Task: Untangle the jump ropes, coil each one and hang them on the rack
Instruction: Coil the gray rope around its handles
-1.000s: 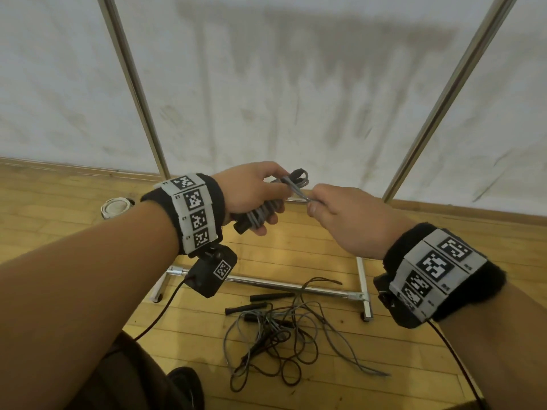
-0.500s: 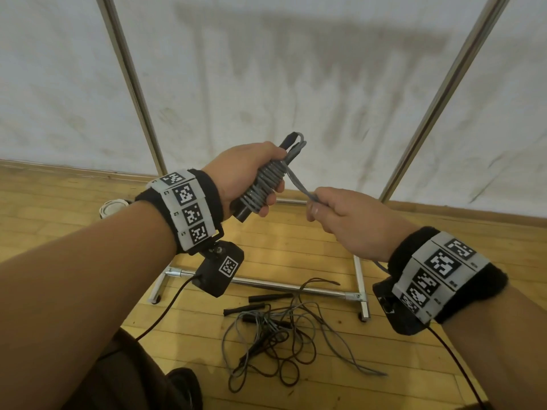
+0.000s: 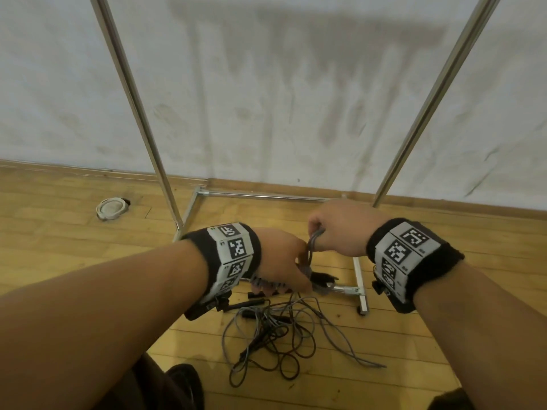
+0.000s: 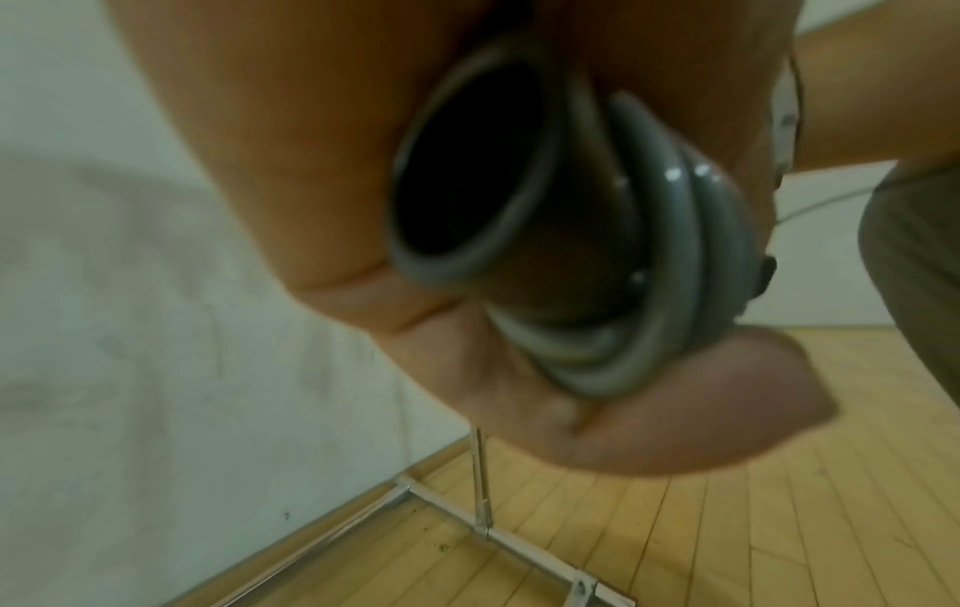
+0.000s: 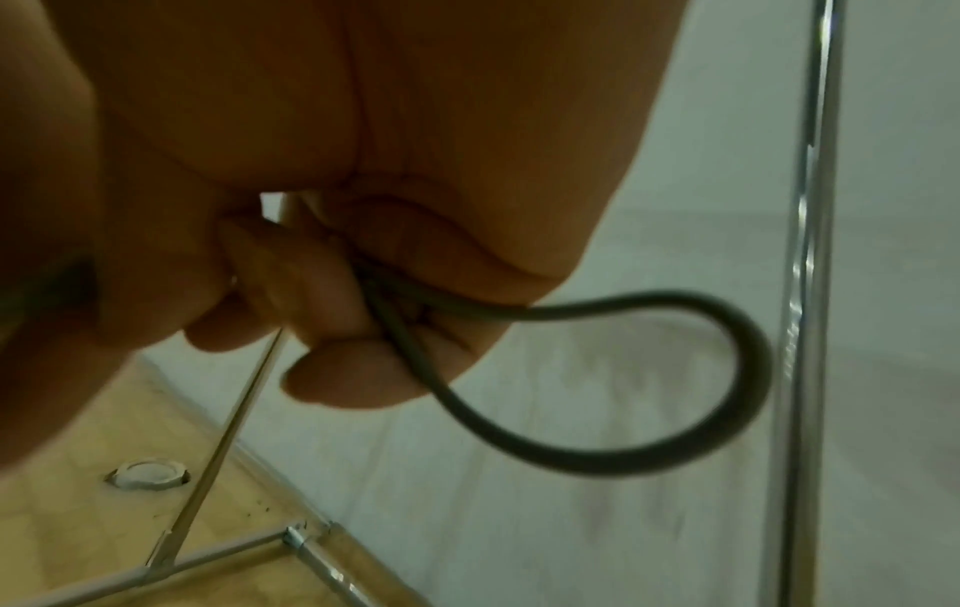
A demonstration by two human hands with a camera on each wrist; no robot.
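My left hand [image 3: 284,261] grips a grey jump rope wound tightly round its black handles [image 3: 268,284]; the left wrist view shows the grey coils [image 4: 670,254] held between palm and thumb. My right hand [image 3: 334,229], just above and to the right, pinches the free end of that same rope [image 3: 314,237]; in the right wrist view a grey loop [image 5: 675,410] curls out from under its fingers. A tangle of grey and dark ropes [image 3: 281,332] with black handles lies on the wooden floor below my hands. The metal rack [image 3: 139,108] stands behind, against the wall.
The rack's base bars [image 3: 359,279] and a castor sit on the floor right of the tangle. A round white floor fitting [image 3: 111,208] lies at the left. My dark shoe [image 3: 183,383] is near the bottom edge. The white wall [image 3: 266,84] closes off the back.
Both hands have dropped from chest height to just above the floor tangle. The left hand has turned palm-down with the wound rope, and the right hand now sits above it instead of beside it.
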